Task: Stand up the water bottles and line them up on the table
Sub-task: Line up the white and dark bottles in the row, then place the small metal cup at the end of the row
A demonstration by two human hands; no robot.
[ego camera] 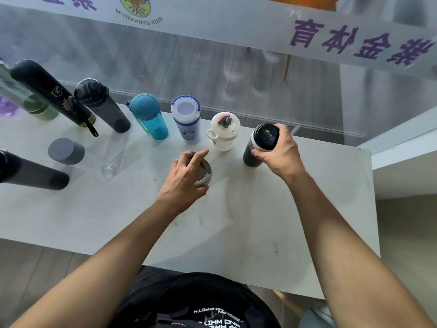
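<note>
A row of upright bottles stands along the far edge of the white table (272,221): a green one (40,110), a tall black one (49,91), a smoky dark one (104,107), a teal one (149,117), a white-and-blue one (186,119) and a small white one (223,131). At the row's right end my right hand (281,152) grips the top of a dark bottle with a black lid (254,150), which stands on the table. My left hand (184,178) closes over a short grey bottle (204,172) in front of the row.
A clear bottle with a grey cap (67,151) and a dark bottle (33,171) are at the left, in front of the row. A glass partition with a printed banner (354,41) runs just behind the table. The table's right edge lies close to the dark bottle.
</note>
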